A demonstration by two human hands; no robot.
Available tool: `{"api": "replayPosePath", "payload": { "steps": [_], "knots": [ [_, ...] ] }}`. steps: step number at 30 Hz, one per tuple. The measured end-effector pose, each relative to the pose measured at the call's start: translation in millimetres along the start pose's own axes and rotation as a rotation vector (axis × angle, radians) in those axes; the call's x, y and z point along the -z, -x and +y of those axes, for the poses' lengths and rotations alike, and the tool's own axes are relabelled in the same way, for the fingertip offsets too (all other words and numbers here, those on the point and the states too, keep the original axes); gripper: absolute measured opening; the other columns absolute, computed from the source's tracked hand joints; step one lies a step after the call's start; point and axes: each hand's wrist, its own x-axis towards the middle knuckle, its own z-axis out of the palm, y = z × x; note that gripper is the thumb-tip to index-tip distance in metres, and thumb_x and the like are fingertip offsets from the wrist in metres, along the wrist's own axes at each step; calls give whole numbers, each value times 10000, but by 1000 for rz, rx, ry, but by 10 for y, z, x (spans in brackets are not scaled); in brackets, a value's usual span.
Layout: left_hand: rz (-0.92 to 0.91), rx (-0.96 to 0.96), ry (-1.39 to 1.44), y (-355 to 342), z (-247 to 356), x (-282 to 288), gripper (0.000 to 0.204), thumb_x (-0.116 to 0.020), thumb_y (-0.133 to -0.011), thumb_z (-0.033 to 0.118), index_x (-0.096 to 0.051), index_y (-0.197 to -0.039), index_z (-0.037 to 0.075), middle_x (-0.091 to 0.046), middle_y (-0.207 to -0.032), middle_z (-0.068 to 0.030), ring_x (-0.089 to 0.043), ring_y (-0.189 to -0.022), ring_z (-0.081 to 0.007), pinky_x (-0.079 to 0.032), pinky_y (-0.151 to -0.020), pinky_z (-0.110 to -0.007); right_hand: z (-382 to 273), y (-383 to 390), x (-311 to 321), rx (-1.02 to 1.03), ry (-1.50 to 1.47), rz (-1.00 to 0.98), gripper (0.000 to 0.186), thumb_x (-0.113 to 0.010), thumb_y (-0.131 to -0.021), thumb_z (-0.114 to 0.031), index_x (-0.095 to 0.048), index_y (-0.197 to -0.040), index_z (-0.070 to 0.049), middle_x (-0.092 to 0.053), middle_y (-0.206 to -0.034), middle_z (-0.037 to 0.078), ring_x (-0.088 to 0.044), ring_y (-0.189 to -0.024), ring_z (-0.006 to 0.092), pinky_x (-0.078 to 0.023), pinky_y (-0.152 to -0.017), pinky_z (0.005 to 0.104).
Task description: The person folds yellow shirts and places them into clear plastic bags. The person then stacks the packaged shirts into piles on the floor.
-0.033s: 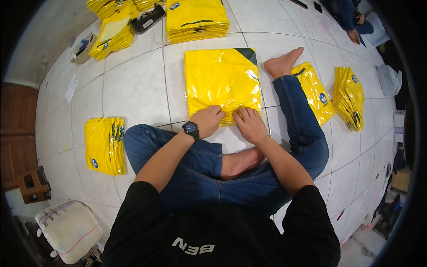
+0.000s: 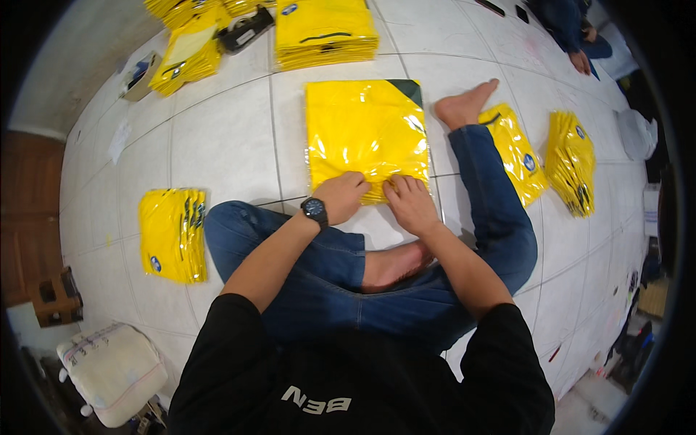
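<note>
A folded yellow garment with a dark green corner lies flat on the tiles in a transparent plastic bag [image 2: 366,123], in front of my crossed legs. My left hand [image 2: 343,197], with a black watch at its wrist, pinches the bag's near edge with curled fingers. Close beside it, my right hand [image 2: 412,204] grips the same edge, fingertips bent over it. Between the two hands the plastic and yellow cloth are bunched in small folds. The fingertips are partly hidden in them.
Stacks of bagged yellow garments stand at my left [image 2: 172,235], far ahead [image 2: 326,32] and at right [image 2: 571,163]. One yellow packet [image 2: 513,154] lies beside my right leg. A black tape dispenser [image 2: 245,30] sits between far stacks. Another person's hand [image 2: 580,61] shows at far right.
The whole scene sits slightly further right in the picture. Both hands keep their hold on the bag's near edge.
</note>
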Motion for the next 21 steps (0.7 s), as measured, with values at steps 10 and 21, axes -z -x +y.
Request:
{"api": "replayPosePath", "payload": {
  "steps": [10,21],
  "knots": [
    [726,598,106,1860,-325,1220,351,-749,-902,240,-682,-1172,25,-707,-1122,-165,-682,-1038,-341,-542,-919,-405,-21,64,281,-107,-176,49,703,-854,-771,-192,-537,-1376,-24,-529,-1294,253,-525,-1193,439,-446,-1017,512],
    [595,1257,281,4146,-1425,727,327,-787,-868,223,-711,-1097,2,-719,-1033,-143,-692,-952,-281,-543,-889,-353,169,148,175,-144,-241,6,596,-756,-845,-46,-506,-1385,-18,-523,-1316,263,-544,-1208,451,-467,-1033,498]
  ]
}}
